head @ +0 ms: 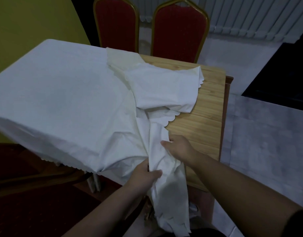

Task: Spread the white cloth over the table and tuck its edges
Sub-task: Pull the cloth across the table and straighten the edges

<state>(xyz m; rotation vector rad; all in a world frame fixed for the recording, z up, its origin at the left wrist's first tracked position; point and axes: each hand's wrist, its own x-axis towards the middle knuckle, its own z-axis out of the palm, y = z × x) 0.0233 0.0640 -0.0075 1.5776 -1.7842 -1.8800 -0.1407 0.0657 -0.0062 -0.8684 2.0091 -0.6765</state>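
The white cloth (65,93) is the biggest thing here. It covers the left part of the wooden table (205,117) and lies flat there, w/ its scalloped hem hanging over the near left edge. On the right side it is not spread: it is bunched in folds across the middle, and one long twisted part hangs down over the near edge btw my two arms. The right strip of the table top is bare wood.

Behind the table stand two red chairs (179,31) w/ gold frames, side by side, backs upright.

My left hand (143,175) holds the hanging part of the cloth, fingers curled around the fabric, thumb on top. My right hand (179,147) is near the table's near edge, thumb and fingers pinching a fold of the same bunched part, just above the left hand.
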